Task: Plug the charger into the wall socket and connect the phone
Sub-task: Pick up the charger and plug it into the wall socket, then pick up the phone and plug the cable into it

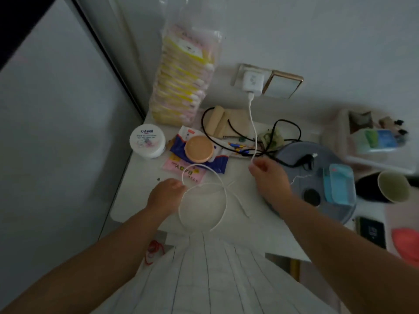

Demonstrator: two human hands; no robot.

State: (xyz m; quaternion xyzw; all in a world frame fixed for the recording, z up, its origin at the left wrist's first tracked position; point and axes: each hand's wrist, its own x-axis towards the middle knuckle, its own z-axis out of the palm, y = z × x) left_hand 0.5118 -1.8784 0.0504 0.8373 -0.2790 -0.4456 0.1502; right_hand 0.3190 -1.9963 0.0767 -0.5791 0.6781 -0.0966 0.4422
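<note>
Charger (253,83) in wall socket (240,74), both hands outstretched, pinching its looped white cable (223,196).

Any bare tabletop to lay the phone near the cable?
Bare white table left of the left hand, below the white jar. Crowded behind the cable loops: packets, black cords. Grey lid fills the right.

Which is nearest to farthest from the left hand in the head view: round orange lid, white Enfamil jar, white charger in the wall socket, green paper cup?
From the left hand:
1. Round orange lid, just beyond, slightly right.
2. White Enfamil jar, beyond, slightly left; clearly nearer than the remaining two, though close to the lid's distance.
3. White charger, on the wall, far right-back.
4. Green paper cup, far right edge.
</note>
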